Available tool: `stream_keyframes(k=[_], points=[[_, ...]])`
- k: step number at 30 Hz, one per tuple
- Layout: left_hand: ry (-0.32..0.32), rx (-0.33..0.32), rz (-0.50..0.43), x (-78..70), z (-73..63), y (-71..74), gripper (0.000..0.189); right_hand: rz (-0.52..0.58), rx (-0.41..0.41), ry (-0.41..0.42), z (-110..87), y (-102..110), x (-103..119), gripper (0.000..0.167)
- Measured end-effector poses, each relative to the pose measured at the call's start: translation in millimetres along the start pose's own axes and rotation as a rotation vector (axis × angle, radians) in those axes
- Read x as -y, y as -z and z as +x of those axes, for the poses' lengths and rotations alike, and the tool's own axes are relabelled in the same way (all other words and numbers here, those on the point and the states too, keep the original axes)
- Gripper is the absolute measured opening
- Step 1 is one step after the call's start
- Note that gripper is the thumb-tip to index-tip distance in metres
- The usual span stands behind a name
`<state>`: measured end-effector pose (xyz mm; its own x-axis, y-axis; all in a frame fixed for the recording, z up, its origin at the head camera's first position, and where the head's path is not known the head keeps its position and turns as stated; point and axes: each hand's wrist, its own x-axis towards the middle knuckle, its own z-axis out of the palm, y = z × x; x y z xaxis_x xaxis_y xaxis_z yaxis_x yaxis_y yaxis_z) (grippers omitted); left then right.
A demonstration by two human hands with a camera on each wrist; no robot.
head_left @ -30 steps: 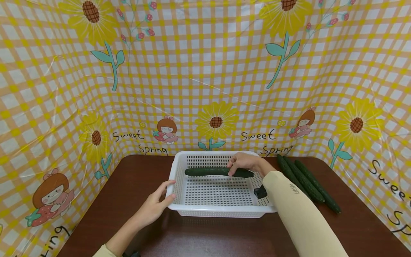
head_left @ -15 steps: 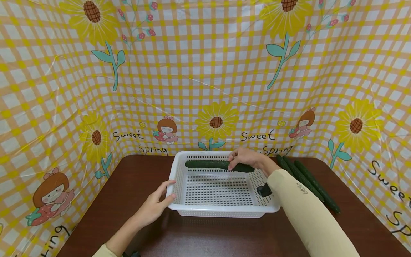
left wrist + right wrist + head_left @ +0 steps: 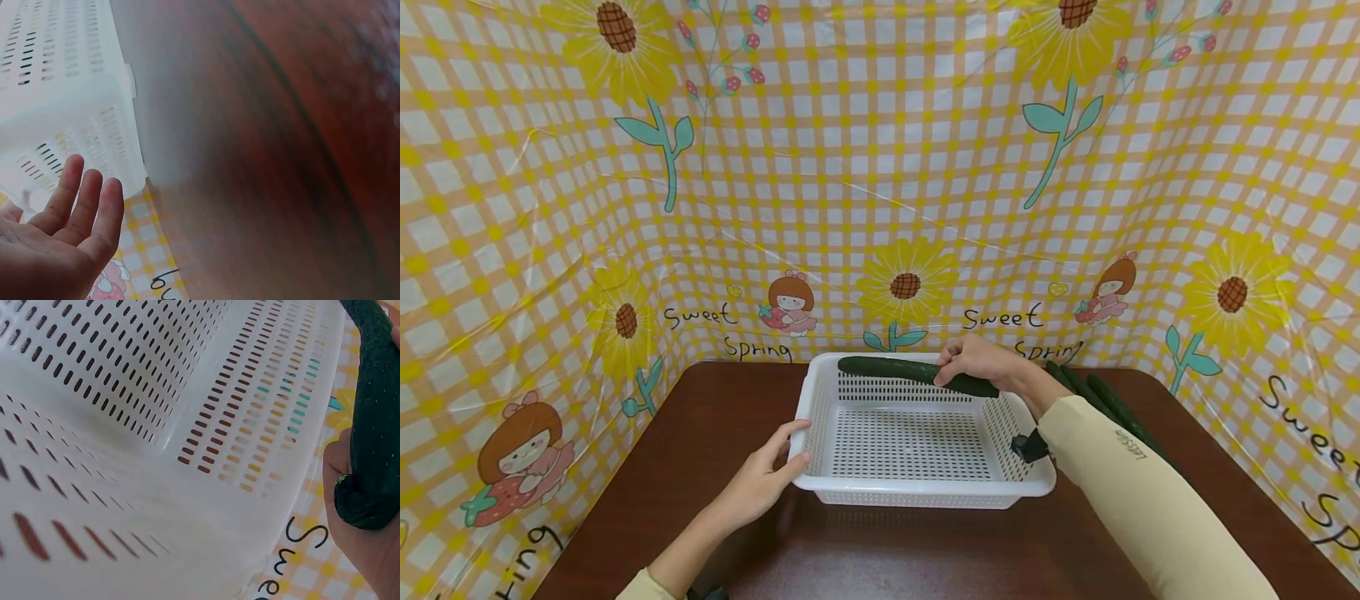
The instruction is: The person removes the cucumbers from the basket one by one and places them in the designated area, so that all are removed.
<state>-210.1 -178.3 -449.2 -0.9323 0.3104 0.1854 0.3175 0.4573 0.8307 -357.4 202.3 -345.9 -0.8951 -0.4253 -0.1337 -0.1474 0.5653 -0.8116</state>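
Note:
My right hand point(image 3: 979, 362) grips a long dark green cucumber point(image 3: 883, 367) near its right part, over the back rim of a white slotted plastic basket point(image 3: 917, 485). The cucumber tilts, its left end a little higher. The right wrist view shows the cucumber point(image 3: 377, 419) raised beside the basket wall point(image 3: 206, 506), its stem end close to the palm. On the basket's left side my left hand point(image 3: 758, 477) touches the rim with thumb and forefinger. Seen from the left wrist, that hand point(image 3: 65, 234) has its other fingers extended beside the outer wall.
Several more cucumbers point(image 3: 1120, 408) lie on the dark brown table point(image 3: 730, 417) right of the basket, partly hidden by the right sleeve point(image 3: 1150, 492). A yellow checked sheet point(image 3: 850, 208) with sunflowers hangs closely behind and at both sides.
My right hand has lifted the cucumber from inside the basket up and back to the level of the far rim, tilting it. The left hand and basket stay put.

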Motion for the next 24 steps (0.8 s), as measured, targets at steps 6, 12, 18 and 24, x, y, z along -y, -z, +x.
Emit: stream_keyframes(k=[6, 12, 18, 24], points=[[0.005, 0.007, -0.01, -1.0, -0.8, 0.4, 0.049, 0.014, -0.026, 0.006, -8.0, 1.2, 3.2, 0.026], [0.005, 0.008, -0.019, -1.5, -1.2, 0.0, 0.05, 0.009, -0.093, 0.019, -15.9, 2.5, 9.1, 0.027], [0.002, 0.015, -0.029, -2.1, -1.1, 0.3, 0.051, 0.04, -0.147, -0.008, -23.3, 3.0, 12.3, 0.021], [0.003, 0.012, -0.015, -0.3, -0.2, -0.1, 0.054, 0.047, -0.203, -0.033, -32.0, 7.0, 13.5, 0.02]])
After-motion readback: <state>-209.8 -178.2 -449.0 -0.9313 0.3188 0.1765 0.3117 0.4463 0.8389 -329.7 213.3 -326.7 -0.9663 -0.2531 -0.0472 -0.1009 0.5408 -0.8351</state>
